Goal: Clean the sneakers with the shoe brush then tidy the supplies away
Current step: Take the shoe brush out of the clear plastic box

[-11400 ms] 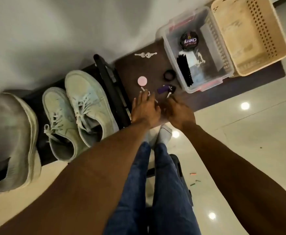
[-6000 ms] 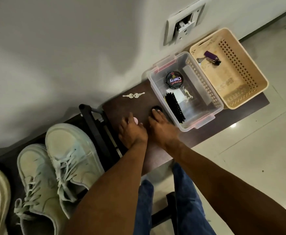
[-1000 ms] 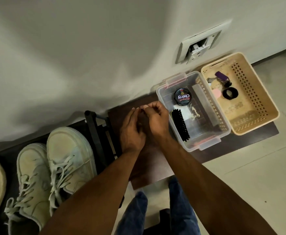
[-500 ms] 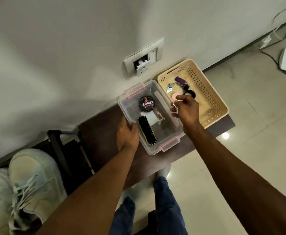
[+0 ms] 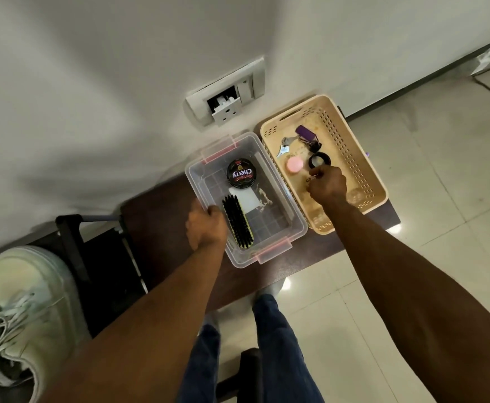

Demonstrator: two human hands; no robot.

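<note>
Since half a second ago your right hand (image 5: 326, 186) has moved from above the clear box to over the basket, still pinching something small.

At far left the pale green lace-up sneakers (image 5: 19, 309) sit on the dark shoe rack (image 5: 98, 257); whether they have been brushed I cannot tell. Your left hand (image 5: 206, 226) grips the near-left rim of the clear plastic storage box (image 5: 293, 228) on the dark brown table (image 5: 156, 222); inside lie the black-bristled shoe brush (image 5: 238, 225) and the round black polish tin (image 5: 241, 177). Beside it, the beige perforated plastic basket (image 5: 363, 181) already holds keys with a purple fob (image 5: 303, 135), a pink disc (image 5: 294, 164) and a black ring (image 5: 320, 160). I judge tidying nearly finished: drop this last piece, then close the box if a lid exists; none shows.
</note>
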